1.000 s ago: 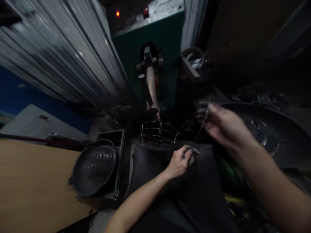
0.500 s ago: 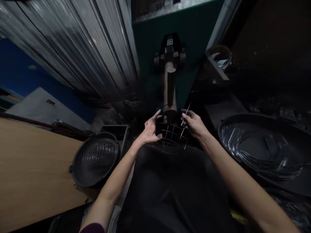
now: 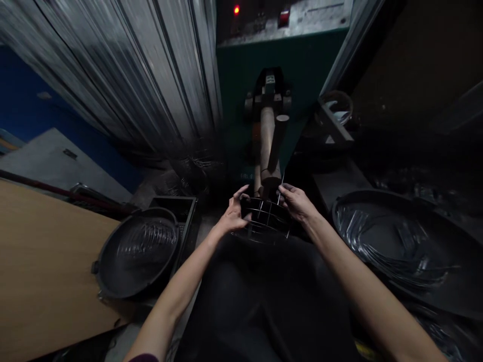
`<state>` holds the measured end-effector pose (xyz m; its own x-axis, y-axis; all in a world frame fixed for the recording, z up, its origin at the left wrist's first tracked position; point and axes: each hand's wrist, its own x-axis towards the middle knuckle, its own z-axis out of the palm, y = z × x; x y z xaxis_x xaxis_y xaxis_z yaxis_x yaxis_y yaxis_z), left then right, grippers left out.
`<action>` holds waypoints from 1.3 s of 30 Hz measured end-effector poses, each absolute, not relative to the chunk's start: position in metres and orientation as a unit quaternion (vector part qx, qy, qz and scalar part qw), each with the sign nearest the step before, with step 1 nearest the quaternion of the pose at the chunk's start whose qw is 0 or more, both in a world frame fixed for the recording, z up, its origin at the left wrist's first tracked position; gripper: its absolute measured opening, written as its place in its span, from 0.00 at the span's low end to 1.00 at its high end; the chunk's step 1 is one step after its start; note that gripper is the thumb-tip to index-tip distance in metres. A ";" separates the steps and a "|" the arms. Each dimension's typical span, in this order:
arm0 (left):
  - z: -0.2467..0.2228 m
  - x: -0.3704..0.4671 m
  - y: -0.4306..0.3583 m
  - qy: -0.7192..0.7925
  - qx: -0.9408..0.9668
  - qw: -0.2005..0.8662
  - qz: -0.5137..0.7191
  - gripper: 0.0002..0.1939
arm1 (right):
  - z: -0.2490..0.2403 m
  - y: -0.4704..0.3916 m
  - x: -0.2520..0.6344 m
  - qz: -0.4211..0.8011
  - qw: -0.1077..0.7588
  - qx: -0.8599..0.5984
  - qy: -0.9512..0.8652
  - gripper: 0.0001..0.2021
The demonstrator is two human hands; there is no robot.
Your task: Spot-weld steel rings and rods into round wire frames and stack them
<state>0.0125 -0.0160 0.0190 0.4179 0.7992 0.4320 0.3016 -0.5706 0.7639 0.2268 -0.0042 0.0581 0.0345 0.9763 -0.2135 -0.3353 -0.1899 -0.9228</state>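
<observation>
Your working room is a narrow dark gap, closed at the far side by the green machine (image 3: pixel 237 100) and at the near side by your apron (image 3: pixel 264 291). The machine's arm (image 3: pixel 267 125) juts toward you, its lower end just above the far edge of the frame (image 3: pixel 257 210), so there is little room over that edge. Left of your forearm stands the left pan (image 3: pixel 132 281), with the board (image 3: pixel 49 261) beyond it; the right pan (image 3: pixel 466 281) lies beyond your right forearm.

Both your forearms reach forward and inward, the hands facing each other across the frame. Your left hand (image 3: pixel 234 215) is curved about its left side, thumb and fingers apart; you cannot tell whether they grip the wire. Your right hand (image 3: pixel 295 202) pinches a rod (image 3: pixel 279 195) nearly upright at the far right of the frame; whether it touches a ring is too dark to tell.

Count one frame with at least three rings, one rod in your fingers, two pans holding wire pieces, and one lit red lamp (image 3: pixel 236 9).
</observation>
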 end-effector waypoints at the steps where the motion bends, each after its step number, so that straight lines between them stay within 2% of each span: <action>1: 0.017 0.013 -0.017 0.353 0.773 0.297 0.435 0.45 | 0.059 -0.004 0.226 0.608 0.539 -0.472 -0.343 0.19; 7: 0.010 0.014 -0.021 0.345 0.734 0.281 0.514 0.43 | 0.061 -0.001 0.218 0.592 0.554 -0.440 -0.388 0.23; 25: 0.001 0.002 -0.009 0.341 0.704 0.327 0.531 0.43 | 0.071 0.004 0.198 0.572 0.536 -0.492 -0.378 0.16; 39: -0.014 -0.004 0.005 0.348 0.690 0.370 0.515 0.42 | 0.057 0.016 0.190 0.563 0.547 -0.502 -0.364 0.14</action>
